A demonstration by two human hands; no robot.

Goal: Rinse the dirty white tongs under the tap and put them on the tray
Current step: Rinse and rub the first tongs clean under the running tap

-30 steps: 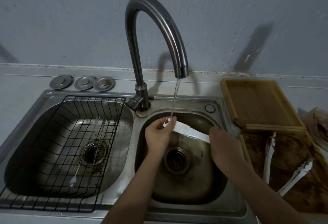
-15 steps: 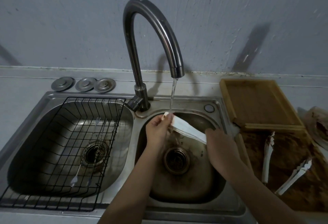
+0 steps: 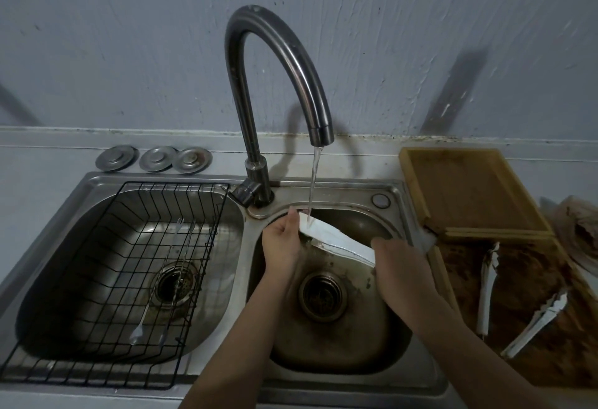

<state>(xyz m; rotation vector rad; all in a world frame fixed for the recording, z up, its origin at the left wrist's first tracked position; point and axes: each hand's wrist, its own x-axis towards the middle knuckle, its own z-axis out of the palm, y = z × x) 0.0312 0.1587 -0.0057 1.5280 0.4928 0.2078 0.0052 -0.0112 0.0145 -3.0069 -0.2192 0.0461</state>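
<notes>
Tongs (image 3: 336, 240) under tap (image 3: 278, 85), steel sink (image 3: 343, 337), grey wall (image 3: 129, 36)

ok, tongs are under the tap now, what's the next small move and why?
Probably slide the white tongs leftward through the stream: water only hits the end at the left hand, and the stretch toward the right hand looks unrinsed.

I see a worn home kitchen: a steel double sink (image 3: 398, 188) with a gooseneck tap (image 3: 278, 62), a wire rack (image 3: 129, 279) in one basin, spare drain plugs (image 3: 155, 158), stained counter.
</notes>
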